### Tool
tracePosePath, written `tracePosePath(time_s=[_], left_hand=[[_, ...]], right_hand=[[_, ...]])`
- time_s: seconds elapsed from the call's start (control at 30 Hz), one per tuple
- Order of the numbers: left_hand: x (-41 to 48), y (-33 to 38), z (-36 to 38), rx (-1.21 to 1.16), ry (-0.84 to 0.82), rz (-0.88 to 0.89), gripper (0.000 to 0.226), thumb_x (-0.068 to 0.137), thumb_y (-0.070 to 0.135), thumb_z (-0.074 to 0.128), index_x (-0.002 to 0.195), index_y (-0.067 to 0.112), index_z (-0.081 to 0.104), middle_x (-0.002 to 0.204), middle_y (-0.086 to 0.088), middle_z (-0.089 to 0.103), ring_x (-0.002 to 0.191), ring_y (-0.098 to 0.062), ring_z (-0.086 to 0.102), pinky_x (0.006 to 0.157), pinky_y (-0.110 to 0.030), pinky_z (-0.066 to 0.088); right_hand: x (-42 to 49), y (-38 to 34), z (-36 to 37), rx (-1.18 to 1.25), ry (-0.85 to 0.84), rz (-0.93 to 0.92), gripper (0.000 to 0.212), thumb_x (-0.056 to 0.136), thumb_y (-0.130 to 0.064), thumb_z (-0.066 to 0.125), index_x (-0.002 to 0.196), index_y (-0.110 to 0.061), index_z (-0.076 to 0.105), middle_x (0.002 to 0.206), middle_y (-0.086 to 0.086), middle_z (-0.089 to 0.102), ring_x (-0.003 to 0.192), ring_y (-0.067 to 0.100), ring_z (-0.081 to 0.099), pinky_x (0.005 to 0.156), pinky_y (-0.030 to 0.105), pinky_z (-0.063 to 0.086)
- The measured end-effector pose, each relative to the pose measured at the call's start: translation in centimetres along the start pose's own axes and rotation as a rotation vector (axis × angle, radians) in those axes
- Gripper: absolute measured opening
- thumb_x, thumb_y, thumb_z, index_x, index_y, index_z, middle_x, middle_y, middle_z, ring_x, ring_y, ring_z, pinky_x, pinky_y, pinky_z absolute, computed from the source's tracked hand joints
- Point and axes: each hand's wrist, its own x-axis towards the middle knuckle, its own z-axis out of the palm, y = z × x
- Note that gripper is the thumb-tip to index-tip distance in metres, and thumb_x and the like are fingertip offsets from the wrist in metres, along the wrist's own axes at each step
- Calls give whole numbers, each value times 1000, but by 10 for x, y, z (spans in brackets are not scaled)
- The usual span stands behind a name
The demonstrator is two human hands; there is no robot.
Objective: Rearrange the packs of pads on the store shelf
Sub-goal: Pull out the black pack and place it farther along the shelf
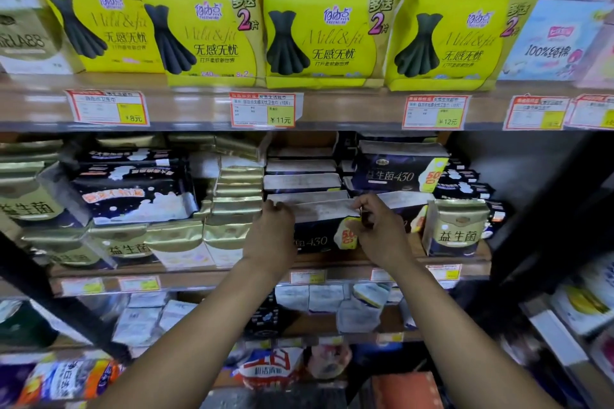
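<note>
A dark navy pack of pads marked 430 (319, 229) stands at the front of the middle shelf (232, 277). My left hand (272, 232) grips its left end and my right hand (378, 229) grips its right end by a yellow sticker. Behind it lie more navy 430 packs (395, 173) in stacked rows. Gold-topped packs (232, 209) stand to the left, and one gold-topped pack (457, 229) stands upright to the right. The held pack's lower left part is hidden by my left hand.
Yellow packs with a black dress picture (319, 40) line the upper shelf, above price tags (264, 109). Dark starry packs (133, 196) lie at the middle left. White packs (309, 297) fill the lower shelf. A dark upright post (548, 209) bounds the right side.
</note>
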Motion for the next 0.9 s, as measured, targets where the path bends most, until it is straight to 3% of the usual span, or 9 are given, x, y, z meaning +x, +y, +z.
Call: tracePosePath(time_s=[0.2, 0.37, 0.5, 0.63, 0.8, 0.9], left_hand=[[2, 9, 13, 295, -40, -32, 48, 84, 4, 62, 130, -1, 47, 128, -18, 50, 122, -36, 39, 79, -34, 50], [4, 14, 16, 374, -57, -39, 47, 84, 7, 66, 128, 2, 51, 131, -19, 46, 122, -39, 37, 77, -34, 48], [7, 12, 16, 371, -50, 4, 43, 82, 11, 69, 123, 7, 54, 134, -20, 35, 127, -42, 31, 90, -35, 48], [16, 7, 22, 425, -68, 60, 42, 80, 15, 68, 118, 5, 54, 127, -22, 41, 124, -42, 35, 97, -38, 43], [19, 0, 23, 471, -57, 115, 47, 78, 12, 65, 120, 0, 48, 123, -21, 44, 119, -42, 38, 93, -38, 42], [15, 0, 20, 459, -72, 134, 45, 80, 13, 64, 121, 1, 48, 125, -21, 46, 121, -41, 36, 98, -41, 37]], right_hand=[[-2, 14, 15, -55, -5, 19, 22, 86, -11, 69, 102, -20, 56, 92, -8, 60, 79, 16, 57, 58, 18, 33], [-5, 17, 28, -90, 37, 23, 22, 87, -8, 64, 105, -20, 57, 99, -6, 63, 89, 16, 58, 69, 23, 37], [-5, 11, 30, -171, 77, -73, 28, 81, 2, 63, 104, -14, 64, 107, 6, 66, 92, 20, 60, 73, 26, 42], [-4, 7, 32, -228, 74, -144, 35, 73, 13, 60, 101, -7, 68, 114, 8, 61, 92, 20, 61, 79, 28, 48], [-1, 4, 25, -317, -6, -131, 32, 75, 5, 65, 102, -13, 62, 112, 7, 56, 94, 26, 59, 77, 38, 52], [2, -5, 27, -392, -46, -145, 33, 72, 3, 64, 101, -14, 60, 115, 7, 52, 104, 29, 51, 80, 39, 50]])
